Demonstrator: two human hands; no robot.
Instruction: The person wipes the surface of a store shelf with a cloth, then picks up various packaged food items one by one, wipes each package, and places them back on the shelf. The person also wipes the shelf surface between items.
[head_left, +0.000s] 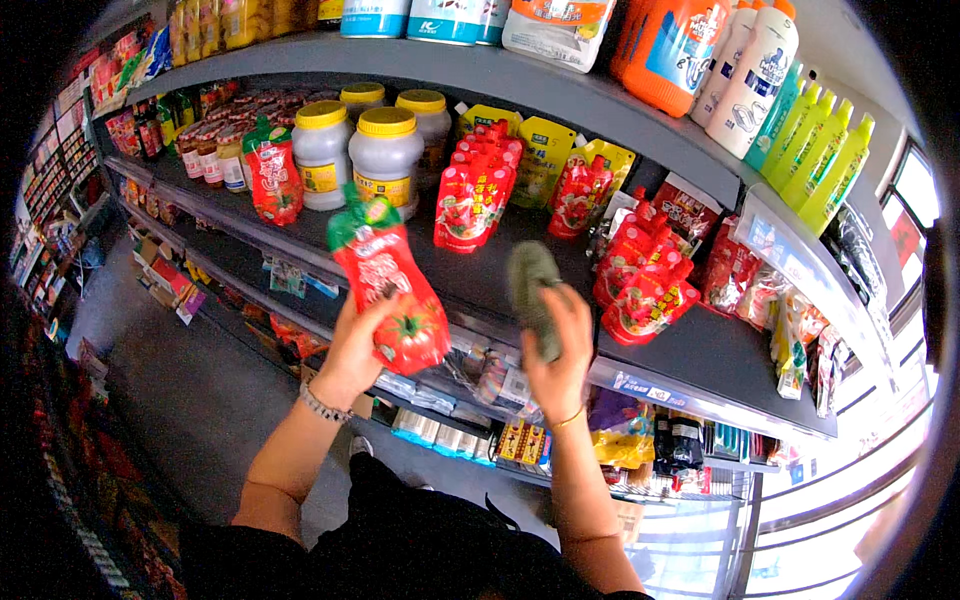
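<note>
My left hand (352, 349) grips a red pouch of tomato ketchup with a green top (394, 300), tilted in front of the shelf edge. In my right hand (559, 352) is a grey-green cloth or pad (534, 296), blurred, held just above the shelf (487, 281). A similar ketchup pouch (274, 176) stands on the shelf, left of jars with yellow lids (386, 146). Behind and between my hands stands a row of red sauce pouches (472, 195). More red pouches (645, 292) lean together right of my right hand.
Cleaner bottles (667, 52) and yellow-green bottles (832, 165) stand on the upper shelf, which overhangs the goods. Small glass jars (217, 154) are at the left. Bagged goods (799, 337) fill the right end. A clear price rail (675, 394) edges the shelf, with packaged goods on lower shelves.
</note>
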